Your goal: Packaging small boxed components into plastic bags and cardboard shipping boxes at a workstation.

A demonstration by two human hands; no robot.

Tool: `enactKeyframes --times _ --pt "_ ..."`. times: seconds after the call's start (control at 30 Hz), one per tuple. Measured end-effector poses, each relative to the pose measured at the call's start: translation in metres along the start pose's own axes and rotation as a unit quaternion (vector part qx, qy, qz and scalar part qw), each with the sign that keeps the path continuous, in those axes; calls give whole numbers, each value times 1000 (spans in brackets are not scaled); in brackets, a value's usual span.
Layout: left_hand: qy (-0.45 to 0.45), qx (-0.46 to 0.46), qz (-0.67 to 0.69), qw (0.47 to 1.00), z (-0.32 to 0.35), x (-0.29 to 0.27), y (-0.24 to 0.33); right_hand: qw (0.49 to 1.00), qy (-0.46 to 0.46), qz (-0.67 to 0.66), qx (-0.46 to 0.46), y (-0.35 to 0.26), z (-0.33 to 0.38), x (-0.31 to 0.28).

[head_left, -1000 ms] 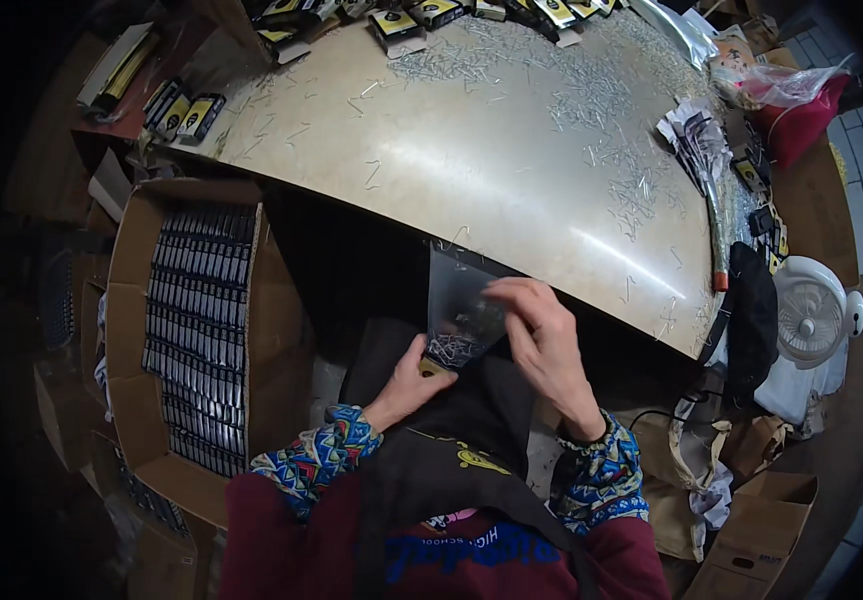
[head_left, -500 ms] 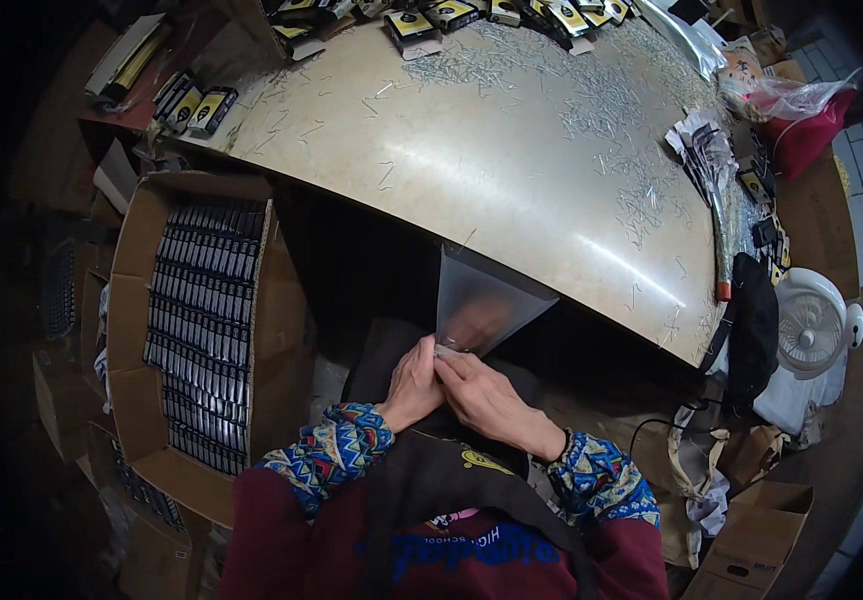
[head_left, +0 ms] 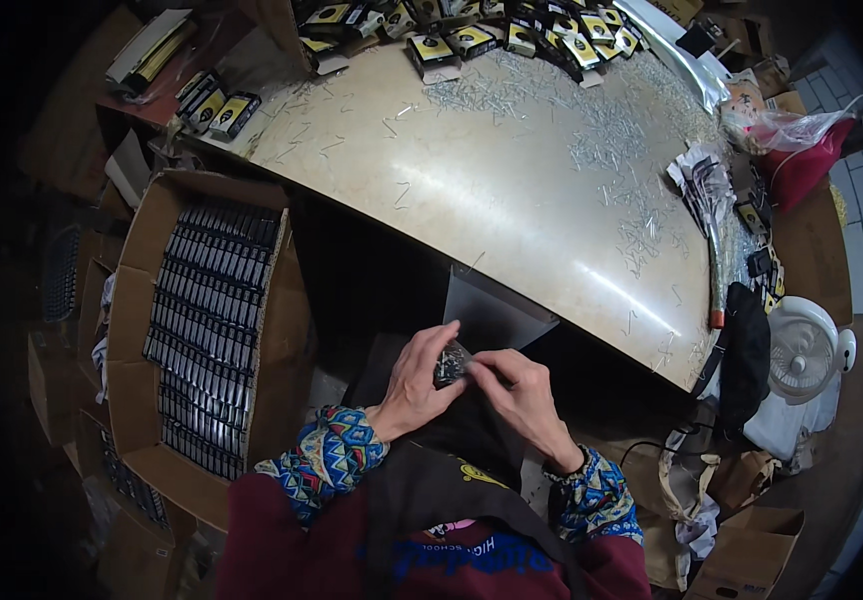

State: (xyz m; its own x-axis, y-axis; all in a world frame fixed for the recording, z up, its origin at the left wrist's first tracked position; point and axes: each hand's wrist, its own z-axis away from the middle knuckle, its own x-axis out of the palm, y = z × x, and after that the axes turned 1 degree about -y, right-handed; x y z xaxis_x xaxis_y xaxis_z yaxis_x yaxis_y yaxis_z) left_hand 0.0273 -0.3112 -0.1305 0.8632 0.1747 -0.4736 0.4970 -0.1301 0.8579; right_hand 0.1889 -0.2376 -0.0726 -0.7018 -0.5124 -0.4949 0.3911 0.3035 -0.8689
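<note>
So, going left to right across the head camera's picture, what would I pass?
Open cardboard box filled with rows of dark packs → left hand → small dark item pinched between both hands → right hand → white fan.

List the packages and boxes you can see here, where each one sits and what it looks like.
Clear plastic bag: against the table's near edge, just above both hands, flat.
Small packs: row along the table's far edge, black and yellow, rectangular.
Three similar packs: far left corner.
Open cardboard carton: left of the person, brown, filled with rows of dark packs.
Empty cardboard box: lower right, brown.
</note>
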Motion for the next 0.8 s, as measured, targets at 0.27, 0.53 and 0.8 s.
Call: enactKeyframes --times 0.27,0.53,0.8 --pt "28 69 -48 996 -29 1 22 982 125 130 -63 9 -21 -25" --pt "6 17 16 1000 -44 -7 33 986 138 95 -14 5 -41 -73" --pt "24 -53 35 998 -64 -3 45 997 76 -13 29 -2 -41 -57"
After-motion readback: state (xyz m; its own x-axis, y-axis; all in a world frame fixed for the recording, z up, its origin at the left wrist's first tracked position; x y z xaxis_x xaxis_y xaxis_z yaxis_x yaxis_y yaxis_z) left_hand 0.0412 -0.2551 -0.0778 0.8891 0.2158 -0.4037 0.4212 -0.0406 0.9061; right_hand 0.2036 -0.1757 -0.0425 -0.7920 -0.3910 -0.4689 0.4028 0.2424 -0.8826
